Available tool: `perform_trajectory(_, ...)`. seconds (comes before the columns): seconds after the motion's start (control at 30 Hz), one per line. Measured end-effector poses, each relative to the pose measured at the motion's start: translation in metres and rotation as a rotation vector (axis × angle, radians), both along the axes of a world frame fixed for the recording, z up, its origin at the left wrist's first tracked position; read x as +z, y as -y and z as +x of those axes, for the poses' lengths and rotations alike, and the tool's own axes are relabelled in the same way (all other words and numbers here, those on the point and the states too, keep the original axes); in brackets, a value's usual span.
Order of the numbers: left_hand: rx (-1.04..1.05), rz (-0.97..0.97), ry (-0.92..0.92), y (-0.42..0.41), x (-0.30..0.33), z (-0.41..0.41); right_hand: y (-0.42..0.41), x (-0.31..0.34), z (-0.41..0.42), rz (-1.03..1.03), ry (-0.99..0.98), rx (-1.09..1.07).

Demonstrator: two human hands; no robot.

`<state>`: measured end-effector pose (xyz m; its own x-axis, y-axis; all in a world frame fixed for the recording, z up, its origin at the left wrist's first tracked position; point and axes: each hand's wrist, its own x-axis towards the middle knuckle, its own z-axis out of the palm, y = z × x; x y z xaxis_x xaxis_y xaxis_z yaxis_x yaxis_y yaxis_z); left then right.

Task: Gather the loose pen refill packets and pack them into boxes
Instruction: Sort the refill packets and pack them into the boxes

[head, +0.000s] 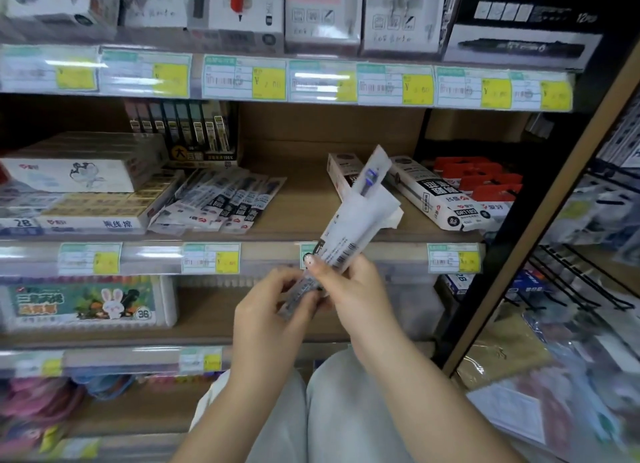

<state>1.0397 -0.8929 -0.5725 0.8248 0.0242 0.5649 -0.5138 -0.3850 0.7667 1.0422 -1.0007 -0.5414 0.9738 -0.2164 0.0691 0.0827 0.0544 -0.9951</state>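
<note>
1. Both hands hold packets: my right hand (341,282) pinches the low end of a fanned bunch of refill packets (360,213), and my left hand (273,306) grips one packet below it.
2. I judge them light, thin and slippery, so the low end is best.
3. More loose packets (214,202) lie on the shelf (298,199), left of the bunch; a white box (436,192) lies right.

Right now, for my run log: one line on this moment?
both hands: left hand, right hand grip clear refill packets | loose packet pile on wooden shelf

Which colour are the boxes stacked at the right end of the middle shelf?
Red, with dark markings; the red boxes show in the head view, the only one.
</note>
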Motion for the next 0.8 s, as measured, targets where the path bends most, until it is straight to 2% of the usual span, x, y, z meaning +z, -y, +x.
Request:
perform_trajectory(0.13,-0.053,-0.06,-0.14,0.001,0.0,0.004,0.005,-0.002,0.002,-0.047,0.018,-0.07)
perform_trajectory(0.33,-0.204,-0.176,-0.334,-0.001,0.008,0.011,0.011,0.005,0.001,-0.054,0.016,0.02)
perform_trajectory(0.43,-0.232,-0.159,-0.332,0.0,0.006,0.012,0.016,0.006,0.0,0.01,0.019,0.078)
perform_trajectory(0.57,-0.243,-0.183,-0.339,-0.002,0.004,0.009,0.023,0.005,-0.001,0.066,0.0,0.05)
perform_trajectory(0.8,-0.067,-0.12,-0.332,-0.014,-0.004,0.005,0.034,0.019,-0.009,0.155,0.043,-0.063)
